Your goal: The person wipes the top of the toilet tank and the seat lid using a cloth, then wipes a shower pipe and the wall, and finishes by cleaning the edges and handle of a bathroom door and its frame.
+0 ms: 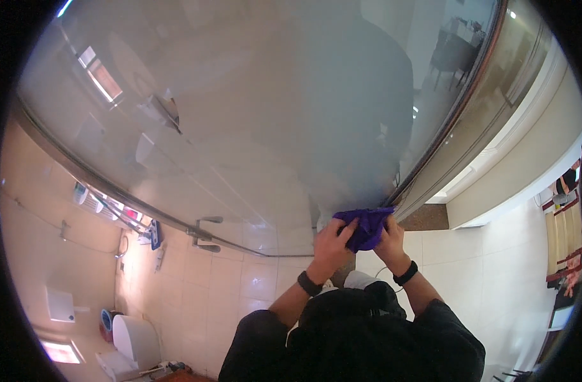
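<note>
A crumpled purple cloth is bunched between my two hands, low in front of a large glossy door panel. My left hand grips the cloth's left side, its fingers curled over the fabric. On the cloth's right side my right hand is closed, with its fingertips partly hidden in the folds. Both wrists wear dark bands. The cloth is close to the panel's lower right edge; whether it touches the panel I cannot tell.
A lever handle sticks out from both faces of the door at its left edge. Beyond it are a toilet and a blue-headed mop on a tiled floor. A door frame stands at right, with wooden furniture farther off.
</note>
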`<state>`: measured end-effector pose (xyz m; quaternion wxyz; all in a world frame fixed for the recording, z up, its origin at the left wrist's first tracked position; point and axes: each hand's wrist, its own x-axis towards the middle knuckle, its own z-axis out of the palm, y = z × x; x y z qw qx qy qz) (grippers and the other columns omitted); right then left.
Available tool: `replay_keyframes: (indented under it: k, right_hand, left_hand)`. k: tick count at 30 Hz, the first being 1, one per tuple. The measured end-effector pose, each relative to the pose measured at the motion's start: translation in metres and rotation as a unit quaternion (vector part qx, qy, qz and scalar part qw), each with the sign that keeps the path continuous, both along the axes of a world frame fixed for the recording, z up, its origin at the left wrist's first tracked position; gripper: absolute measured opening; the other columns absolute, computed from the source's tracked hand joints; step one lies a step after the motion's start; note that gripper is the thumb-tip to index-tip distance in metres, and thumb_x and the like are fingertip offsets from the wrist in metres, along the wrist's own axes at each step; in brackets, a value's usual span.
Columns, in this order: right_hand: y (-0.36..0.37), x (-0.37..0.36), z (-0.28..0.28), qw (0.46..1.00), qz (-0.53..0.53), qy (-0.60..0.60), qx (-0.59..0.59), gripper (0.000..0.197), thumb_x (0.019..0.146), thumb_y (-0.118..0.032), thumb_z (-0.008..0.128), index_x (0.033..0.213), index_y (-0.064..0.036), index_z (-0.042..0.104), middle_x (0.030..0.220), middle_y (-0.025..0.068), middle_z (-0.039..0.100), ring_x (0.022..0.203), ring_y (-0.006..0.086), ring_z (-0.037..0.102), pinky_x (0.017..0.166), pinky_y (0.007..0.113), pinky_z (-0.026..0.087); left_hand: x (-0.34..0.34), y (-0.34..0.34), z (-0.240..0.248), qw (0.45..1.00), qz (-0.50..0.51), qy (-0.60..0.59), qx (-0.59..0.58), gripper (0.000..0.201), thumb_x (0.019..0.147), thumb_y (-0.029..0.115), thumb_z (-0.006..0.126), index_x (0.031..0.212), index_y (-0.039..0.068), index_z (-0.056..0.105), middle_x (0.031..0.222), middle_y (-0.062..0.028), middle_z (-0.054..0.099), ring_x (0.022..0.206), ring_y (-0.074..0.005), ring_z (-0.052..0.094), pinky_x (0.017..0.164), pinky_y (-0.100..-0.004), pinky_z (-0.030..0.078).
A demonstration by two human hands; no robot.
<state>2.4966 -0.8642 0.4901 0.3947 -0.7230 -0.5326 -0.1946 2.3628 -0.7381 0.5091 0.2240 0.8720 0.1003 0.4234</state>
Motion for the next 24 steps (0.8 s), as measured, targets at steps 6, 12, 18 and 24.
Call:
replay_keyframes:
  k: [6, 12, 18, 24]
  right_hand:
    - [0.016, -0.003, 0.124, 0.994, -0.005, -0.11, -0.008, 0.04, 0.056, -0.012, 0.073, 0.095, -0.0068, 0.064, 0.096, 0.0115, 0.057, 0.076, 0.0307, 0.062, 0.059, 0.039, 0.052]
    - [0.024, -0.003, 0.178, 0.988, 0.024, -0.109, 0.106, 0.039, 0.058, -0.009, 0.07, 0.097, -0.0069, 0.065, 0.101, 0.0125, 0.059, 0.08, 0.0308, 0.063, 0.058, 0.037, 0.052]
    - [0.006, -0.011, 0.094, 0.996, 0.021, -0.083, -0.014, 0.025, 0.061, -0.006, 0.068, 0.085, -0.0048, 0.061, 0.088, 0.0106, 0.051, 0.076, 0.0303, 0.059, 0.055, 0.04, 0.05]
    - [0.013, -0.032, 0.009, 0.993, 0.045, -0.032, -0.104, 0.019, 0.063, -0.005, 0.066, 0.082, -0.0041, 0.06, 0.09, 0.0116, 0.047, 0.081, 0.0306, 0.057, 0.059, 0.042, 0.049]
  left_hand:
    - [-0.001, 0.016, 0.088, 0.991, 0.06, -0.085, 0.08, 0.06, 0.063, 0.007, 0.07, 0.123, 0.015, 0.066, 0.1, -0.0086, 0.058, 0.078, -0.0275, 0.061, 0.061, -0.0351, 0.05]
    - [0.008, -0.004, 0.139, 0.979, 0.074, -0.179, 0.063, 0.053, 0.069, 0.008, 0.074, 0.12, 0.011, 0.067, 0.099, -0.0126, 0.059, 0.08, -0.0296, 0.062, 0.066, -0.0373, 0.053]
    - [-0.009, -0.007, 0.053, 0.995, 0.089, -0.037, 0.02, 0.056, 0.068, 0.002, 0.068, 0.122, 0.017, 0.067, 0.098, -0.0105, 0.06, 0.08, -0.0284, 0.063, 0.063, -0.035, 0.052]
    - [-0.037, 0.002, -0.022, 0.995, 0.087, 0.05, -0.018, 0.061, 0.066, 0.002, 0.068, 0.125, 0.018, 0.064, 0.097, -0.0075, 0.059, 0.081, -0.0276, 0.062, 0.065, -0.0362, 0.052]
